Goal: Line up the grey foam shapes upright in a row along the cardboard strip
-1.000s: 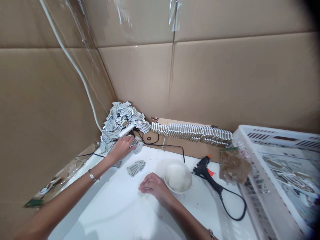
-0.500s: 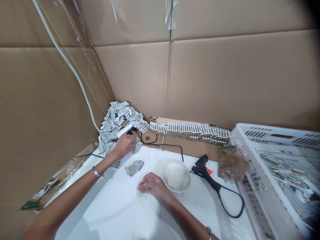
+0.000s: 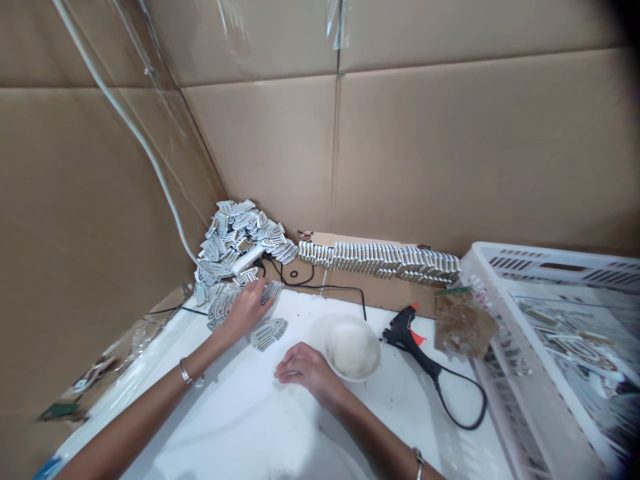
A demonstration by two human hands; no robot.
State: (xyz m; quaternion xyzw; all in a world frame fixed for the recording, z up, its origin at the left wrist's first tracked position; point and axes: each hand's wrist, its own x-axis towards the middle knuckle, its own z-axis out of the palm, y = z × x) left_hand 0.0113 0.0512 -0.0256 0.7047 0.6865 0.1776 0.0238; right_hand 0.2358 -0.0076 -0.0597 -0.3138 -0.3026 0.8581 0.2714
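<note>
My left hand [image 3: 245, 310] reaches over the front of a heap of flat, grey-white arch-shaped pieces [image 3: 235, 230]. Its thumb stands apart from the bent fingers, and the fingertips are over the loose pieces, partly hidden. Just in front of it, a small fanned stack of the same pieces [image 3: 270, 333] lies on the white tabletop [image 3: 220, 413]. My right hand [image 3: 305, 373] rests low over the table, left of a white bowl [image 3: 353, 348] with whitish contents. Its fingers are pressed together with the thumb; whatever they hold, if anything, is too small to make out.
A black glue gun [image 3: 413, 343] with an orange tip lies right of the bowl, beside a brown plastic-wrapped piece [image 3: 465, 323]. A white crate [image 3: 525, 373] holds more pieces at right. Upright pieces [image 3: 380, 257] form a row along the cardboard wall [image 3: 425, 153]. A black cable [image 3: 330, 288] crosses behind.
My left hand has drawn slightly back toward me over the front pieces, uncovering some beside the white block. My right hand stays about where it was. The view has shifted slightly.
</note>
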